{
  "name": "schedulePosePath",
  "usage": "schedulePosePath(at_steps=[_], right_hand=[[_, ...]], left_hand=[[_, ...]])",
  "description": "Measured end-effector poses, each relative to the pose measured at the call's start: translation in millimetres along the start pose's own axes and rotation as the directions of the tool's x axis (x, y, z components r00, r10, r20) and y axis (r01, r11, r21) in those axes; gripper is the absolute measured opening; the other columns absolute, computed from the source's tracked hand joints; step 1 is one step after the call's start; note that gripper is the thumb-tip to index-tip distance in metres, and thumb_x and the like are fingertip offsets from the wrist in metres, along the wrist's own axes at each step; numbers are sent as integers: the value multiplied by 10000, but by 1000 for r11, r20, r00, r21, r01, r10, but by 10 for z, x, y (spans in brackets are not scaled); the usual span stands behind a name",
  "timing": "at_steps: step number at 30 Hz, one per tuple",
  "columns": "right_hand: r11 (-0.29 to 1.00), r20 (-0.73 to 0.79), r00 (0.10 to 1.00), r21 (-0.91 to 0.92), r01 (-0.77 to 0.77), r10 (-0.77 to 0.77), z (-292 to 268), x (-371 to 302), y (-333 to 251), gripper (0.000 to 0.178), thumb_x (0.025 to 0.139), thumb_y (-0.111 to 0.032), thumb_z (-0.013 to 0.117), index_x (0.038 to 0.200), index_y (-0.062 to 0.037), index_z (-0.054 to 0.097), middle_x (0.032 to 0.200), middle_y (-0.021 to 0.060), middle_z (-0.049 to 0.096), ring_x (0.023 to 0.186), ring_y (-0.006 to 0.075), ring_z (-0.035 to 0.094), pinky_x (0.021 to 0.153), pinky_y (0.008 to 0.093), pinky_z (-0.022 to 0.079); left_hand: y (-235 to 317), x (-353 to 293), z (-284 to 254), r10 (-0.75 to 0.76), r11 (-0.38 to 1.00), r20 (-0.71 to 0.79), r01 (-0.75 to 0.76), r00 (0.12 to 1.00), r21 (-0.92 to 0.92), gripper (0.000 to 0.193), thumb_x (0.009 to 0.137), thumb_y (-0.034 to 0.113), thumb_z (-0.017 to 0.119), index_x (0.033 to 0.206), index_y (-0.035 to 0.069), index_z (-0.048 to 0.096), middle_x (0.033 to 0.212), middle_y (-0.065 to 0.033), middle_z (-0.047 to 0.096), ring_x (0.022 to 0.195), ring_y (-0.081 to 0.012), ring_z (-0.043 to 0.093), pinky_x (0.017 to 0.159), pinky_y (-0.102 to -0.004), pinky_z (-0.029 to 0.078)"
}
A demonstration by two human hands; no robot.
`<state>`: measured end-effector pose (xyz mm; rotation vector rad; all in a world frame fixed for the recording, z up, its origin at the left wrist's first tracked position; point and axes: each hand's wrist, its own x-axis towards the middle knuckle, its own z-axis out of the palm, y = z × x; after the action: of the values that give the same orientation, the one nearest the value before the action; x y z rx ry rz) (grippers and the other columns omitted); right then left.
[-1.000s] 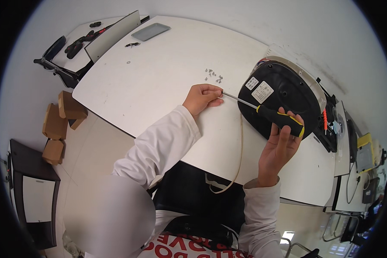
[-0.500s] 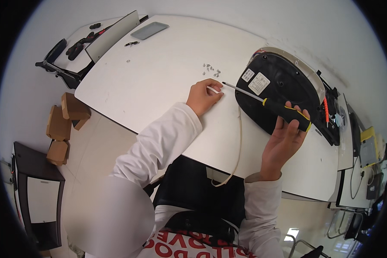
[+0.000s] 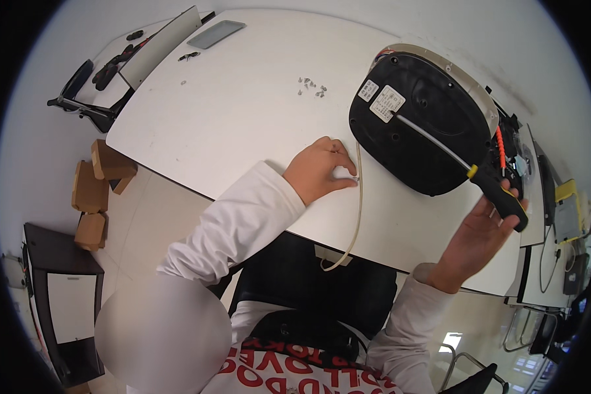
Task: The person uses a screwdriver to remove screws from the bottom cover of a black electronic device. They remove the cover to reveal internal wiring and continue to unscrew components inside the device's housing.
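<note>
A person in white sleeves sits at the near edge of a white counter [image 3: 243,111], seen from above through a round, bending lens. Toward the counter's right end, close to the far edge by the wall, an appliance [image 3: 430,75] shows its black, rounded underside, with a beige rim along its far side and two white labels. The right hand [image 3: 477,240] grasps the black and yellow handle of a long screwdriver [image 3: 490,188] near the counter's right end; the shaft slants up to the left across the black underside, its tip in line with the larger label. The left hand [image 3: 315,172] is curled above the middle of the counter, thumb and fingertips just beside a pale cord [image 3: 360,198] that hangs over the near edge; whether those fingers pinch anything cannot be told. Beyond this hand, a loose cluster of small metal screws [image 3: 320,93] lies on the counter. A grey tray [image 3: 217,34] rests at the far left corner, near a small dark item [image 3: 189,56].
</note>
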<state>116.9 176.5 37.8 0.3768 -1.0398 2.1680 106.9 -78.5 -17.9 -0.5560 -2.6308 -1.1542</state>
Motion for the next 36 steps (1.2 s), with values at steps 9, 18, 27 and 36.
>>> schedulePosePath(at_steps=[9,18,27,36], right_hand=[[962,46,997,263,-74,64,-529,306,-303,389,938,-226,459,1241,4,379,1180,132,463,1117,220,482,999,339,379],[932,-4,943,154,-327,332,-761,634,-538,208,890,-160,536,1012,1,488,963,45,502,578,44,348,389,141,272],[721,-95,820,-428,-545,564,-351,515,-28,329,840,-143,615,1114,1,505,1118,81,538,639,40,428,415,132,294],[689,-132,809,-458,-562,572,-182,450,21,366,840,-166,604,1158,-17,499,985,24,540,714,67,474,413,132,321]], left_hand=[[-70,120,10,96,976,-31,-88,995,201,42,725,133,643,756,105,640,807,-19,572,829,-208,550,678,-325,474],[-656,456,-467,-96,893,-327,226,940,389,94,727,175,638,778,98,657,819,-29,595,749,-197,560,666,-315,463],[-941,743,-560,-58,795,-371,268,927,545,84,738,159,623,765,83,644,805,-45,590,797,-230,546,672,-347,443],[-602,751,-499,-114,990,-390,135,914,29,104,814,120,598,892,67,641,835,-41,597,749,-152,558,617,-267,442]])
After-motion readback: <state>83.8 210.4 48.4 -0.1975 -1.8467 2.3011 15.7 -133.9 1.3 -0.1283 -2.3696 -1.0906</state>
